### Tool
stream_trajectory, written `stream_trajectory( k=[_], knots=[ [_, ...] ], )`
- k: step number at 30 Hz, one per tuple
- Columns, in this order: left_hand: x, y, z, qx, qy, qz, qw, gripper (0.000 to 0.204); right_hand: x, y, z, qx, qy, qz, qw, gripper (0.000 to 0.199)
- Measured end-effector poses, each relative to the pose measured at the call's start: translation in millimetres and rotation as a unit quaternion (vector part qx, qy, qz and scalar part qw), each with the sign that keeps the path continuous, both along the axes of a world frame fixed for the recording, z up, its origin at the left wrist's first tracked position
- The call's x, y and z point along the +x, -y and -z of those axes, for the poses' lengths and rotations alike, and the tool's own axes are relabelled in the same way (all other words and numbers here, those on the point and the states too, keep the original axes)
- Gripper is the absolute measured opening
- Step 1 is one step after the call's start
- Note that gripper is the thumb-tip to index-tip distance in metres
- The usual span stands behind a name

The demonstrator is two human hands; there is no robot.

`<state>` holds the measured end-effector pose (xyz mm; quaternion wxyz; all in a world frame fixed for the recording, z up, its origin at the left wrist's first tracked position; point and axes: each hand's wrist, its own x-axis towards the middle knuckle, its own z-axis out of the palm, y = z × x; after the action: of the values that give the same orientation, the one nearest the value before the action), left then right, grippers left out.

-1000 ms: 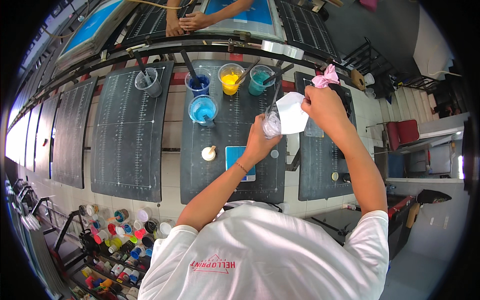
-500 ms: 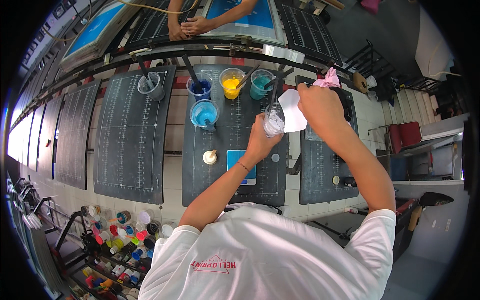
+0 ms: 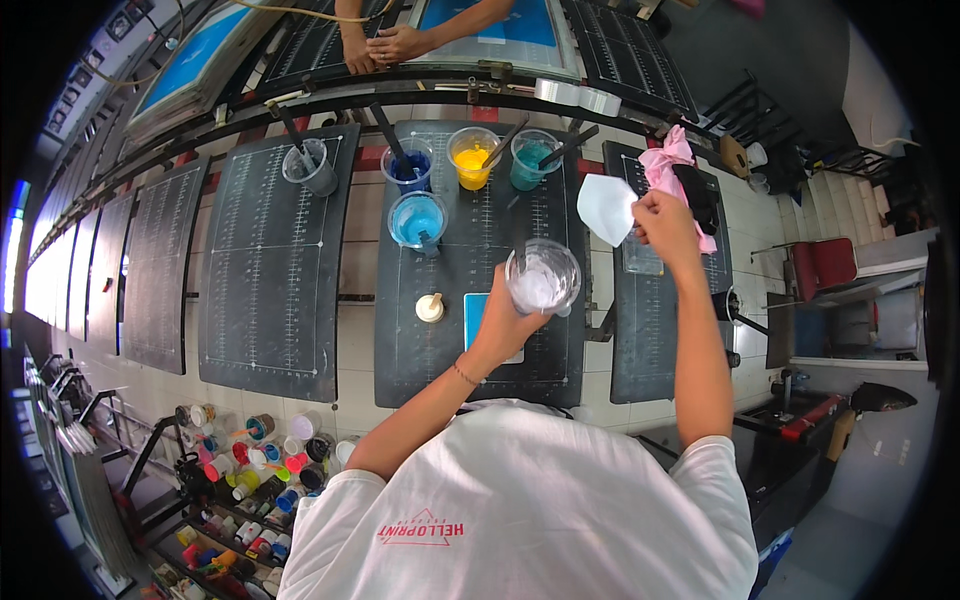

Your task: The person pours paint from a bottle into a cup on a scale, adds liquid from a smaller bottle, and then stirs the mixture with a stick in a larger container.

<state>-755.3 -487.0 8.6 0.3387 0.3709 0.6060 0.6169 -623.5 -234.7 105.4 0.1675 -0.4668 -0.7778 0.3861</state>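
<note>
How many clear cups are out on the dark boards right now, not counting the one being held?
5: an uncoloured cup on the left board; on the middle board dark blue, yellow, teal along the back, light blue nearer. Others may be hidden.

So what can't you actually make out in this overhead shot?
- Clear cup in the left hand: whitish inside, but paint or residue cannot be told; too small.
- White cloth in the right hand: its held edge is hidden by the fingers.
- Blue card on the black pallet: partly covered by the left hand.
- Small jars at lower left: too small and bent by the lens.
</note>
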Motion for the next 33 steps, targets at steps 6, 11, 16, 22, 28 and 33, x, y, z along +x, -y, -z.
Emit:
stream_trajectory(
  k=[6,11,16,22,28,33],
  knots=[
    [-3,50,-2,-0.052,-0.016,0.040,0.998,0.088,-34,26,111,0.006,0.019,-0.039,0.999,0.023],
    [-5,68,0,-0.086,0.020,0.070,0.994,0.085,-84,64,144,0.122,0.038,-0.108,0.986,0.023],
    [-4,72,3,-0.081,0.011,0.069,0.994,0.085,-96,71,152,0.097,0.054,-0.149,0.983,0.028],
    [-5,66,12,-0.052,-0.006,0.071,0.996,0.086,-68,59,90,-0.076,-0.005,-0.214,0.974,0.034],
    [-6,54,20,-0.069,-0.039,0.106,0.991,0.091,-43,117,-71,-0.032,0.021,-0.434,0.900,0.034],
    [-2,47,10,-0.031,-0.091,0.091,0.991,0.089,-22,139,-80,0.177,0.019,-0.403,0.898,0.013]
  ],
)
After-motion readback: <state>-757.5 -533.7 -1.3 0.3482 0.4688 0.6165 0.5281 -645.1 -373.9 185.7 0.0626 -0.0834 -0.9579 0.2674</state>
